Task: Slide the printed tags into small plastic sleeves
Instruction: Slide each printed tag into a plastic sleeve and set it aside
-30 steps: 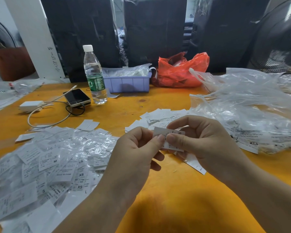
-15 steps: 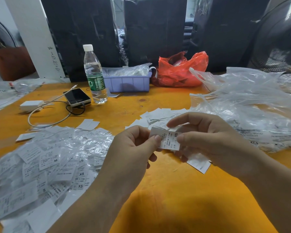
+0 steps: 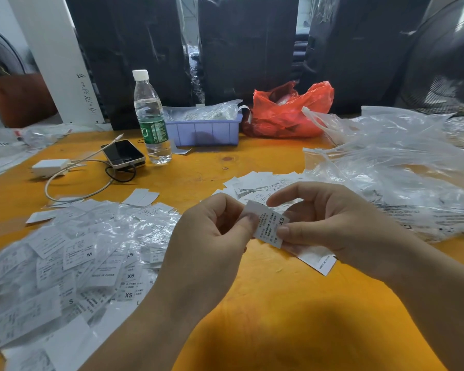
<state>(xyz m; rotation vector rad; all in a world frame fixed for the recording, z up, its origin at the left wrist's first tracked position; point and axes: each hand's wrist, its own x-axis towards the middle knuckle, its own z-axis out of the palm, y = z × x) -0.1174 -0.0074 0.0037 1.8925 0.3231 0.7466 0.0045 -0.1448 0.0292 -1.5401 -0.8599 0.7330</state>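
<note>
Both hands sit mid-frame over a glossy orange-yellow table [image 3: 252, 303]. Left hand [image 3: 212, 236] pinches the left edge of one small white printed tag [image 3: 269, 227] w/ thumb and fingers; right hand [image 3: 330, 226] pinches its right edge w/ the thumb, index finger lifted and curved above it. Tag is a thin rectangle, tilted, dense black print plus "XS". Can't tell if it's already in a sleeve.

Lower left of frame: big loose heap of sleeved tags [image 3: 65, 263], crinkly clear film over white paper, sizes M, S, XS readable, too many to count. Just behind the hands: a fan of bare tags [image 3: 255, 182], flat and matte. Under the right hand, 1 longer white strip [image 3: 316, 259] reading "MADE IN CHINA".

Right side: a mound of floppy clear plastic bags [image 3: 391, 167], some w/ black print.

Back centre: 1 lavender plastic bin [image 3: 206, 132], ribbed walls, stuffed w/ clear film packs. Beside it 1 crumpled red plastic bag [image 3: 287, 113], contents unclear. 1 clear water bottle [image 3: 150, 116], white cap, green label, about a third full. Upper left: 1 phone [image 3: 122, 153], 1 white charger block [image 3: 50, 167], white cable looped between.
</note>
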